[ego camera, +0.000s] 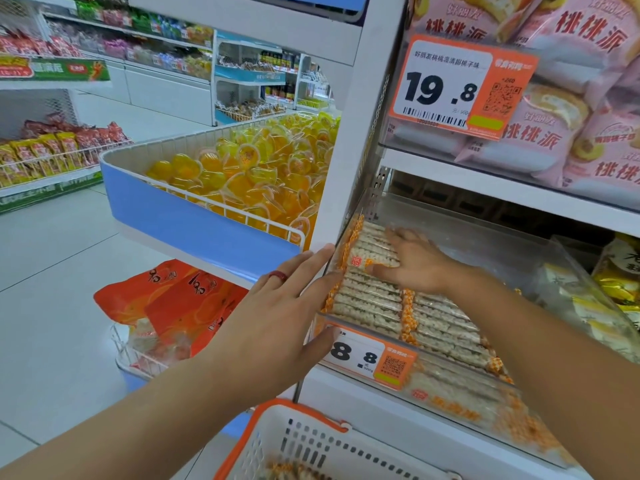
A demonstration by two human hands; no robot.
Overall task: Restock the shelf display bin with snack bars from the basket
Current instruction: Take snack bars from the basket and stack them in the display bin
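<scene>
Head view, shop aisle, white shelf (pixel 485 181), clear bin (pixel 540 258), pale tiled floor (pixel 52 271)

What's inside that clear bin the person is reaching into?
Rows of snack bars fill the clear bin. The right hand presses on them, hiding some; lower layers cannot be seen.

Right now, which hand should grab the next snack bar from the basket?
Probably the left hand: it is open at the bin's outer corner, nearer the basket. The right hand presses bars inside.

head cam | forward-down | close over display bin (pixel 519 271) | single view
</scene>
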